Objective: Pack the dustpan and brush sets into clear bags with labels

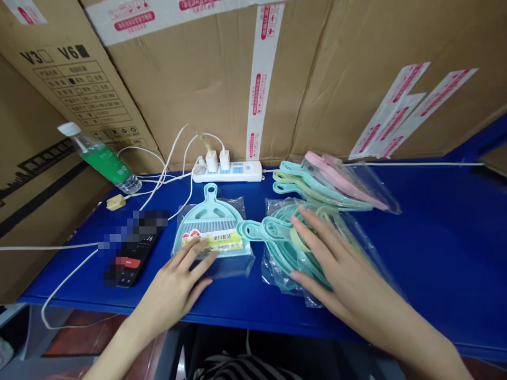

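A light-blue dustpan and brush set [212,214] in a clear bag lies on the blue table, its handle pointing away from me. My left hand [176,282] rests its spread fingertips on the lower part of this set, by the yellow label [224,240]. To the right is a pile of bagged dustpans [283,253], mostly teal, with handles toward the left. My right hand [340,258] lies over that pile with fingers apart, covering part of it. Neither hand is closed around anything.
Behind the pile lie more bagged dustpans [336,182] in blue, green and pink. A white power strip [249,171] with chargers and cables sits against the cardboard boxes [206,95]. On the left are a tilted water bottle [105,161] and a phone [138,248].
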{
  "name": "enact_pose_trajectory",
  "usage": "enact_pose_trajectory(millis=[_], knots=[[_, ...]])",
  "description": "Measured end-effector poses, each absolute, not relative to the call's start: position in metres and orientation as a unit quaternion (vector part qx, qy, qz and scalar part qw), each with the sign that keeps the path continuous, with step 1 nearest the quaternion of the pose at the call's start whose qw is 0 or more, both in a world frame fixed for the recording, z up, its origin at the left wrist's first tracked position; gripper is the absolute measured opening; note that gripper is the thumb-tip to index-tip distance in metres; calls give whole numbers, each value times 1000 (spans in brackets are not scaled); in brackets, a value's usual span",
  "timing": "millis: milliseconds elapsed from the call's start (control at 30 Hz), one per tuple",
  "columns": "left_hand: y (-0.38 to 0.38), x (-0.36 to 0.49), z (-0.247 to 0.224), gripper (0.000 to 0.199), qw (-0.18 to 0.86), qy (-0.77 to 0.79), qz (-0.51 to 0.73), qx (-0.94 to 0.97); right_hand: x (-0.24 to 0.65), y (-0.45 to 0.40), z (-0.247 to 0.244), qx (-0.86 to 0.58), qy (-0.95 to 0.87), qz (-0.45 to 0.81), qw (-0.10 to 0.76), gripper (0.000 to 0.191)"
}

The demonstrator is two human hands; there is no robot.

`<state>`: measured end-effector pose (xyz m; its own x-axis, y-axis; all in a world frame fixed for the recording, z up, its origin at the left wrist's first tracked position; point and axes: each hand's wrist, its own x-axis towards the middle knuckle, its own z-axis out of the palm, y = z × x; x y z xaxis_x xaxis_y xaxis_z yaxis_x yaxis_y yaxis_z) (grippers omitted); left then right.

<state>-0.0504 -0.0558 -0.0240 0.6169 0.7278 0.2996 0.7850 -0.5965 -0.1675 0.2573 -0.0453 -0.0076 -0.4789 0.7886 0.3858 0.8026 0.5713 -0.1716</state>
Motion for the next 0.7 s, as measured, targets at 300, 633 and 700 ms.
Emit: enact_pose_trajectory(millis=[300, 633, 700], knots=[[-24, -25, -22, 54, 176, -506, -20, -844, 252, -45, -2, -470, -856, 9, 215, 70], [12, 1, -10, 37, 164, -561, -18, -811, 345, -44, -15, -591, -739, 9, 322, 46], [9, 2, -10, 28, 169, -538, -47, -824, 352, -41, -31, -617, -712, -16, 336, 45]])
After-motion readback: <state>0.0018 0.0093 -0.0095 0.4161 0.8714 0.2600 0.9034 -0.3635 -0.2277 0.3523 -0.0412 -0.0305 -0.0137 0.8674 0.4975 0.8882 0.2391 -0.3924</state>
